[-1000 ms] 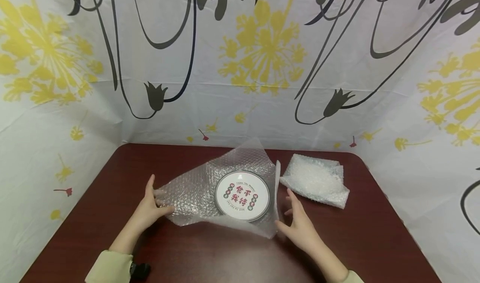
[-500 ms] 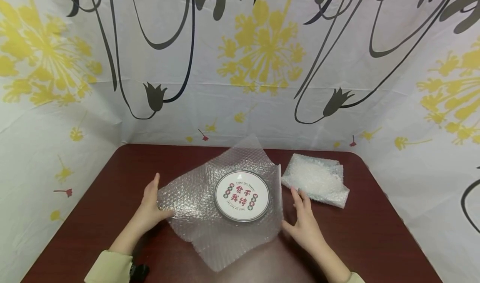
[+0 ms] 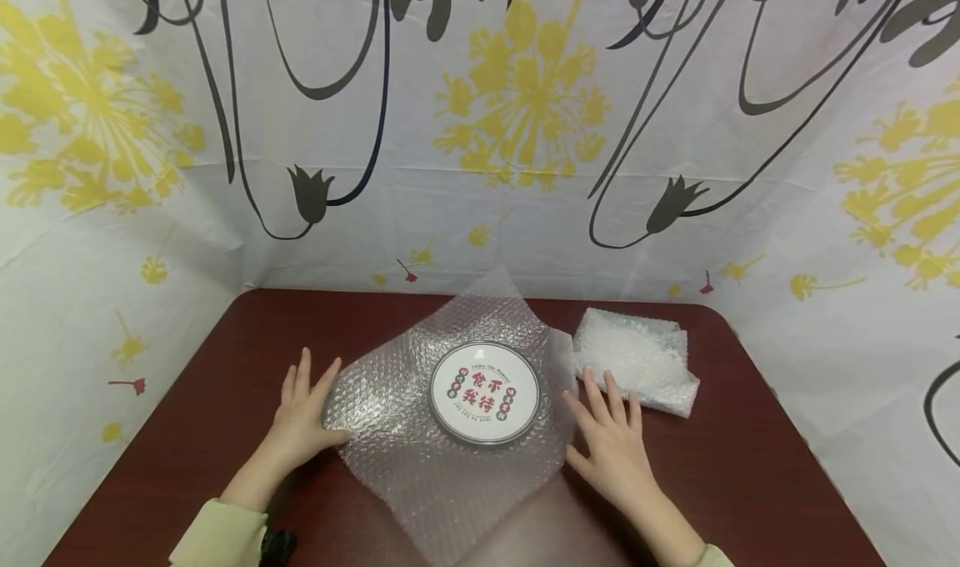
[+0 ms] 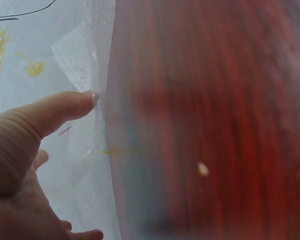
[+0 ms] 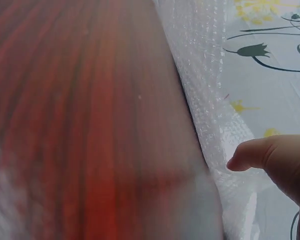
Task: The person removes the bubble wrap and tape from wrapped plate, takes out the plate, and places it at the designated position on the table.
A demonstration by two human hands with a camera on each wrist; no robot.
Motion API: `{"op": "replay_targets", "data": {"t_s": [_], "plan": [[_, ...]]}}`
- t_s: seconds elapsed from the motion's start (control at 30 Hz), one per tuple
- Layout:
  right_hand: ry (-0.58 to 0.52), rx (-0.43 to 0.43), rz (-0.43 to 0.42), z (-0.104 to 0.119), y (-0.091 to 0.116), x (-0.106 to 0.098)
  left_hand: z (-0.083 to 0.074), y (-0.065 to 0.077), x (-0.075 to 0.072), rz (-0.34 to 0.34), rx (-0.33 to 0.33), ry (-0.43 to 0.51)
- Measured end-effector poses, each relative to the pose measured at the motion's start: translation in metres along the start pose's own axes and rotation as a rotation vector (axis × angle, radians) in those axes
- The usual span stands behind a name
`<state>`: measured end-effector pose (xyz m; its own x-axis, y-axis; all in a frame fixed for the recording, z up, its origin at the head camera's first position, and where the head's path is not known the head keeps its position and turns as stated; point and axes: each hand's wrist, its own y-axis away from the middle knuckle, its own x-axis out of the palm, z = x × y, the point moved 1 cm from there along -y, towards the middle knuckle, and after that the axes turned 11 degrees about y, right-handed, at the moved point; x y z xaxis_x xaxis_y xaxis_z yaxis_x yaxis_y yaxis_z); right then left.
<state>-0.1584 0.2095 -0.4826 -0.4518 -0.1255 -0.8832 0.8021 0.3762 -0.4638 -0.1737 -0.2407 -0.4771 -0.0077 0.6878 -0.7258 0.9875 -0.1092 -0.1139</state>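
Note:
A round white plate (image 3: 484, 393) with a dark rim and red and green lettering lies face up on a spread sheet of bubble wrap (image 3: 397, 425). At the sheet's left corner is my left hand (image 3: 302, 421), fingers spread and thumb over the edge; in the left wrist view that thumb (image 4: 64, 107) reaches to the plastic. My right hand (image 3: 615, 454) has its fingers fanned out by the right edge, thumb at the wrap. The right wrist view shows the right thumb (image 5: 255, 152) overlapping the bubble wrap (image 5: 205, 85). Neither hand grips anything.
A second bubble-wrapped bundle (image 3: 633, 354) with something pale inside lies at the back right, just beyond my right fingertips. The dark red table (image 3: 750, 467) has rounded far corners. A patterned white cloth (image 3: 420, 133) hangs behind and at both sides.
The near part of the wrap, earlier folded up beside the plate, has flattened toward me. Its right flap has tipped outward. Both hands have spread their fingers, and the right moved slightly right.

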Motion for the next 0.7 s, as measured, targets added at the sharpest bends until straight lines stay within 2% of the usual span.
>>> {"op": "replay_targets", "data": {"t_s": [0.1, 0.23, 0.47, 0.7], "plan": [[0.036, 0.0, 0.021, -0.0022, -0.0001, -0.0009, 0.0004, 0.0003, -0.0013, 0.001, 0.023, -0.057], [0.067, -0.008, 0.034, -0.0048, -0.001, -0.001, 0.0017, 0.0004, -0.0013, 0.043, 0.068, -0.117], [0.089, -0.044, 0.044, -0.0056, -0.0014, -0.0007, -0.0021, 0.0008, 0.0036, 0.12, 0.136, -0.129], [0.089, -0.147, 0.013, -0.0044, -0.0014, 0.0019, -0.007, 0.0012, 0.0082, 0.163, 0.174, -0.136]]}}
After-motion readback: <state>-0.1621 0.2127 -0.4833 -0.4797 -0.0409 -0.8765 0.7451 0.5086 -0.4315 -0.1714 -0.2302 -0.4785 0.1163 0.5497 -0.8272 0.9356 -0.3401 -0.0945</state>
